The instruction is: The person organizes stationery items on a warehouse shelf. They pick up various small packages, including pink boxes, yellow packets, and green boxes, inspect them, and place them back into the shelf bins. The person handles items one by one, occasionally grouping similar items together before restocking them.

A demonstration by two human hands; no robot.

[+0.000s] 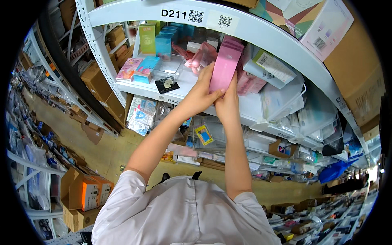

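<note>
My white shirt [183,216] fills the bottom, and both my bare arms reach up from it to the white shelf [183,87]. My left hand [200,96] is curled round a tall pink box [225,65], with the thumb pressed on the box's lower front and the fingers wrapped up its left side. My right hand [228,102] is just beside it, touching it, closed on the bottom end of the same box from below. The pink box stands almost upright, tipped a little to the right, above the front edge of the shelf near its middle. Further back on the shelf, to the left, sits a clear plastic tub [165,67] with a small black card [166,85] in front of it at the edge. Behind those stand a green box [147,38] and some blue boxes [163,43]. To the right of my hands lie more pink packs [250,83] and a white box [274,67].
</note>
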